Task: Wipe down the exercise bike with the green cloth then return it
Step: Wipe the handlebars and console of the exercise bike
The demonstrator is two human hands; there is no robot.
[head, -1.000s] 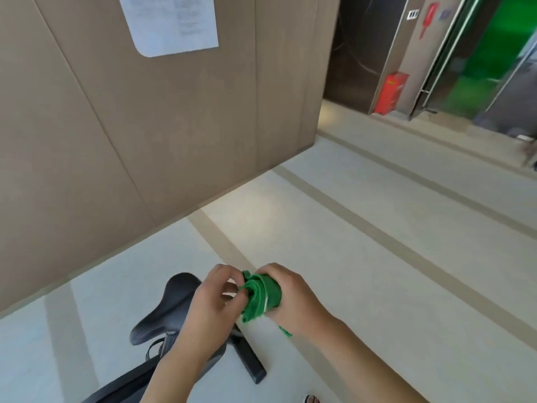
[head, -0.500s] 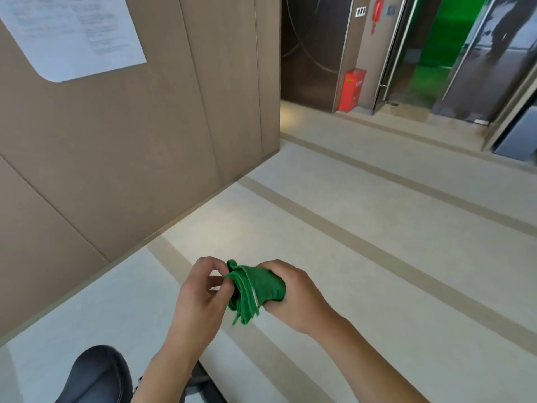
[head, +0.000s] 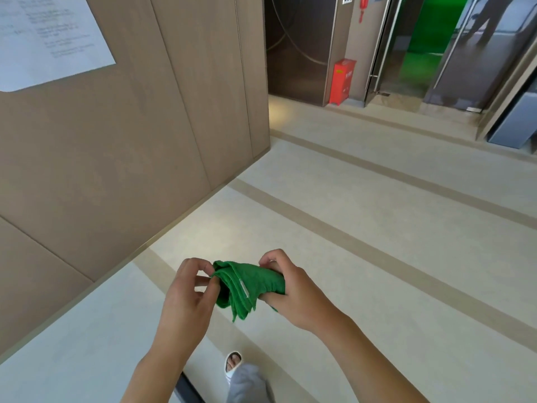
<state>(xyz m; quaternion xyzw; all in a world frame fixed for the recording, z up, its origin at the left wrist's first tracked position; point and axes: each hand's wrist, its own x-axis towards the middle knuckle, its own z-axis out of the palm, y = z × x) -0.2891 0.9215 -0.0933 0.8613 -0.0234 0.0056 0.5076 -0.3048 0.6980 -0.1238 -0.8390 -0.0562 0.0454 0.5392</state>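
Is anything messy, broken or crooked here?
Nothing looks broken or spilled. The green cloth is bunched and unevenly folded between the left hand and the right hand, with loose corners hanging down. The paper sheet on the wall only looks tilted, probably from the slanted camera.

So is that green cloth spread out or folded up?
Folded up. The green cloth is a thick bundle with stacked layered edges, gripped by the right hand and pinched by the left hand.
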